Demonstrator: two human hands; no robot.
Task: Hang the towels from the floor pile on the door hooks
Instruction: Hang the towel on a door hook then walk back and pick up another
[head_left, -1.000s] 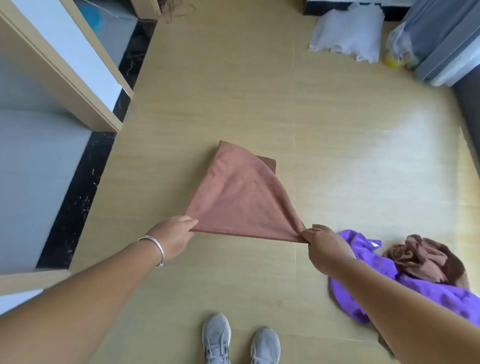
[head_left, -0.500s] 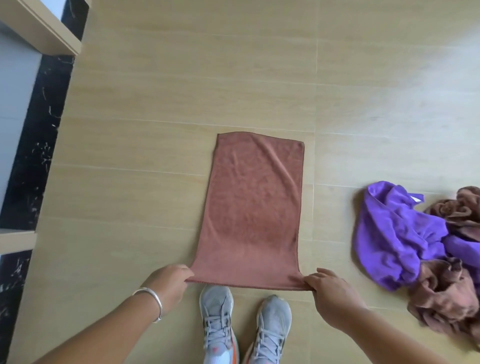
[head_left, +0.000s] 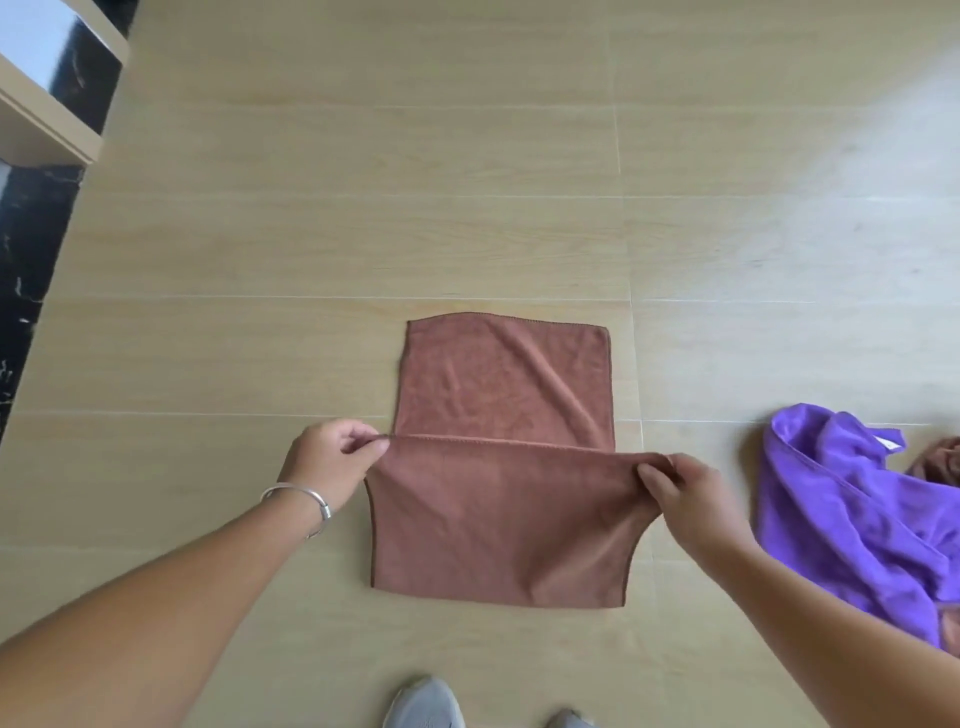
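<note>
On the pale wood-look tiled floor (head_left: 322, 249) lies a reddish-brown rectangular microfibre towel (head_left: 498, 525), spread flat with its far edge squared off and its near part doubled over towards the far end. The folded-over edge is raised and stretched taut between both hands. The left hand (head_left: 327, 465), with a plain silver bangle (head_left: 301, 499) on its wrist, pinches the left corner of that edge between thumb and curled fingers. The right hand (head_left: 685, 493) pinches the right corner the same way, fingers bunched round a small gather of cloth. The near fold of the towel rests on the floor just ahead of the toes of two grey sneakers (head_left: 426, 704) at the bottom edge of the view.

To the right, near the right forearm but apart from the brown towel, lies a crumpled bright purple towel (head_left: 852, 519) with a small white label showing. Touching its far side, a bit of another brown cloth (head_left: 940, 457) peeks in at the frame edge. At the upper left runs a black speckled stone strip (head_left: 31, 244) beside a light beige door frame (head_left: 47, 122).
</note>
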